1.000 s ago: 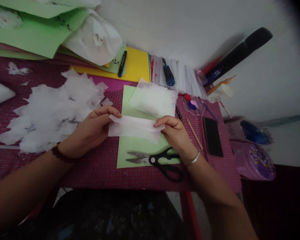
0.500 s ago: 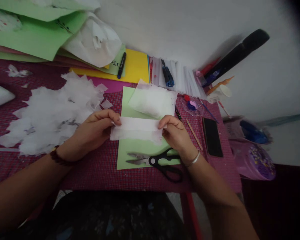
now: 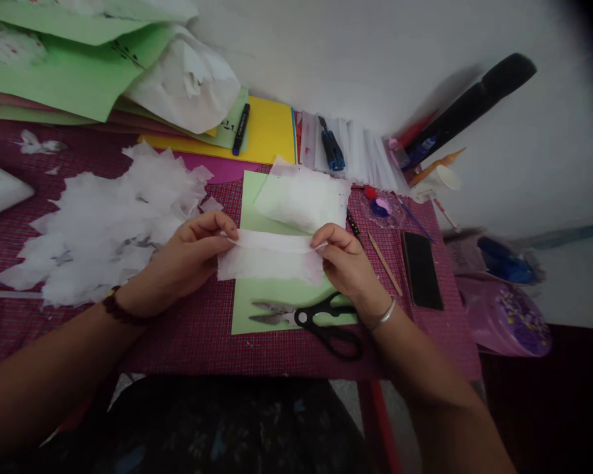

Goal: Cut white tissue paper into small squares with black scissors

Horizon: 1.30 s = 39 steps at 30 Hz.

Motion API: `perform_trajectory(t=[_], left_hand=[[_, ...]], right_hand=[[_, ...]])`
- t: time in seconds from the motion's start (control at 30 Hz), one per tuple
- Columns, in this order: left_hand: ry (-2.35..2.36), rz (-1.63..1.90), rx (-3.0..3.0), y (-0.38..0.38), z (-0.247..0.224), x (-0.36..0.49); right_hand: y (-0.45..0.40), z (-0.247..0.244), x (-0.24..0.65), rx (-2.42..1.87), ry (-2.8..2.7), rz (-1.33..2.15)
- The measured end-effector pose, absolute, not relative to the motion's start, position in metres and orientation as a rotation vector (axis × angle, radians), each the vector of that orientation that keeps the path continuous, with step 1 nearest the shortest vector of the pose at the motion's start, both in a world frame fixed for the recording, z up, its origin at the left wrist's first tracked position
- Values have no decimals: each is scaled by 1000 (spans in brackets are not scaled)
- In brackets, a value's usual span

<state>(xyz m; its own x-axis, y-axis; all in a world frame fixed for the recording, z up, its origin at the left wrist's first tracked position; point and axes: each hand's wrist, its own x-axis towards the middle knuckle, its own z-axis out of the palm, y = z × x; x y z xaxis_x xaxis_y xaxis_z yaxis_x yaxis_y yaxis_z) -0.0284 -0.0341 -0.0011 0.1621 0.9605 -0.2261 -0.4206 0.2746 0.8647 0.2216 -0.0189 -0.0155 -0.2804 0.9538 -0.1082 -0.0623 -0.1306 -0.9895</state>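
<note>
A thin white tissue paper (image 3: 271, 260) hangs stretched between my two hands, its upper edge folded into a narrow strip. My left hand (image 3: 197, 247) pinches the left end of that fold between thumb and fingers. At the other end, my right hand (image 3: 343, 257) is closed on the right corner in the same kind of pinch. Beneath lies a light green sheet (image 3: 257, 306). Black-handled scissors (image 3: 304, 317) rest on it with slightly parted blades, near my right wrist. Behind the held piece sits a stack of white tissue sheets (image 3: 311, 197).
A heap of white paper pieces (image 3: 99, 224) spreads at left. To the right are a pencil (image 3: 385, 264), a phone (image 3: 422, 270) and a small clear dish (image 3: 383, 209). A box cutter (image 3: 331, 145) and a marker (image 3: 241, 130) lie at the back, by the wall.
The folded strip along the tissue's top edge has become narrower, and more of the single layer shows below it. Both hands keep their pinch and have barely moved.
</note>
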Motion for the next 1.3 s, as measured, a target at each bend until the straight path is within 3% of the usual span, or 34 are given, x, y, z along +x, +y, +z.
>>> perform_trajectory(t=[0.33, 0.53, 0.7, 1.03, 1.3], left_hand=[[1065, 1119, 991, -36, -5, -33], [1130, 1204, 1058, -33, -12, -25], [1104, 1068, 887, -29, -13, -27], [1084, 1000, 928, -31, -7, -26], [1149, 1145, 1037, -30, -2, -28]], right_hand=[[-19, -11, 231, -1041, -1406, 1511], [-19, -9, 226, -1191, -1647, 1187], [-21, -10, 223, -1182, -1679, 994], [-16, -18, 224, -1264, -1474, 1377], [-15, -20, 222, -1278, -1375, 1741]])
